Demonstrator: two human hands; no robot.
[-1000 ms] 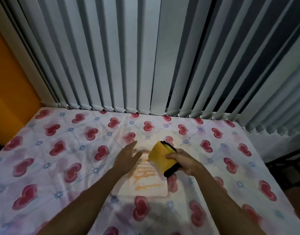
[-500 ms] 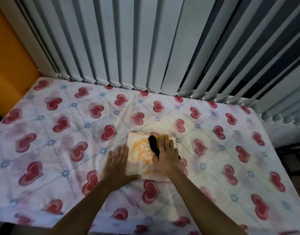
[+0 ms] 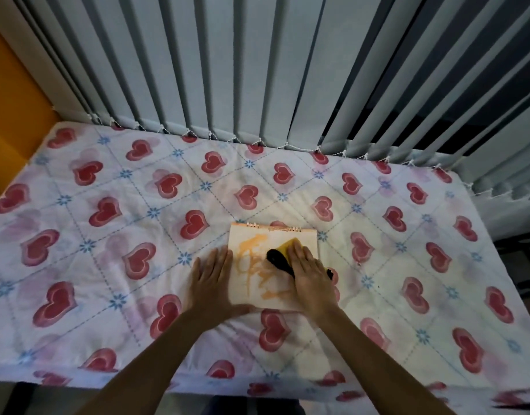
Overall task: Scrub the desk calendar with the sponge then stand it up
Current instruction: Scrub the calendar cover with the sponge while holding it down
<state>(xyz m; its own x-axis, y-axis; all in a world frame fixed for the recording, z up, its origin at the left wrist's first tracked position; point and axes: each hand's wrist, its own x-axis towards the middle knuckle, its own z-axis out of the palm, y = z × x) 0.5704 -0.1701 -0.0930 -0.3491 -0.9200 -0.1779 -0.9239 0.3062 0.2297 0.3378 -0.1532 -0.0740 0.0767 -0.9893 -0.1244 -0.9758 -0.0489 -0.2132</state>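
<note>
Little has changed: the left hand [image 3: 210, 283] still lies flat on the desk calendar [image 3: 262, 266], the right hand [image 3: 310, 275] pressing the sponge [image 3: 283, 250].

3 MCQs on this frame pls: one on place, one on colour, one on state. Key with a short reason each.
1. Where is the left hand?
A. on the calendar's left edge
B. on the blinds
C. in the air

2. The stains on the desk calendar are:
A. blue
B. orange
C. green

3. The calendar is:
A. standing upright
B. lying flat
C. held in the air

Key: 1 A, palm flat on that edge; 2 B, orange smears beside the sponge; 3 B, flat on the heart-print sheet under the right hand.
</note>
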